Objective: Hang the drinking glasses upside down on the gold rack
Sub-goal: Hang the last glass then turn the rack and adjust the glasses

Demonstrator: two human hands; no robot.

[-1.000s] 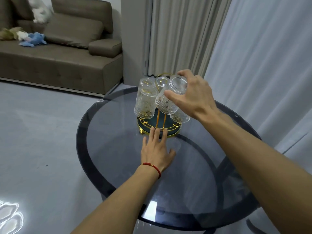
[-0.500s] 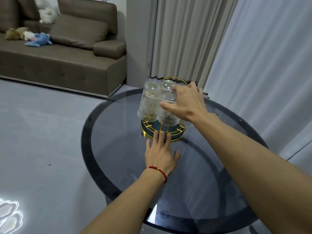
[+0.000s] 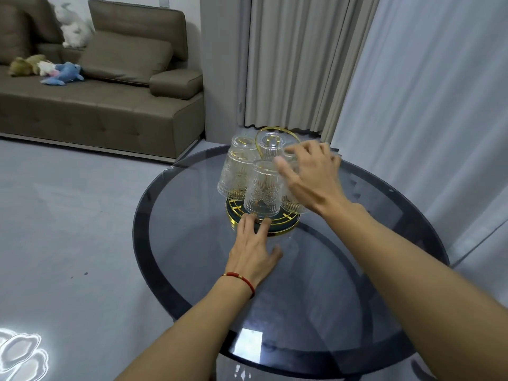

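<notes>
The gold rack (image 3: 286, 226) with a dark round base and a gold loop handle stands on the round glass table (image 3: 343, 270). Several clear patterned drinking glasses hang upside down on it; the front glass (image 3: 261, 192) and a left glass (image 3: 235, 174) show plainly. My right hand (image 3: 310, 174) hovers just right of the front glass with fingers spread and relaxed, holding nothing; it hides part of a glass on the right. My left hand (image 3: 253, 248) lies flat on the table, its fingertips touching the rack's base rim.
A brown sofa (image 3: 110, 105) with soft toys stands at the far left across the grey floor. Curtains (image 3: 357, 64) hang close behind and to the right of the table. The table's near edge (image 3: 275, 353) lies below my forearms.
My right hand lowered the tilted glass onto the rack's front peg and let go, its fingers now spread beside it. My left hand stayed against the base.
</notes>
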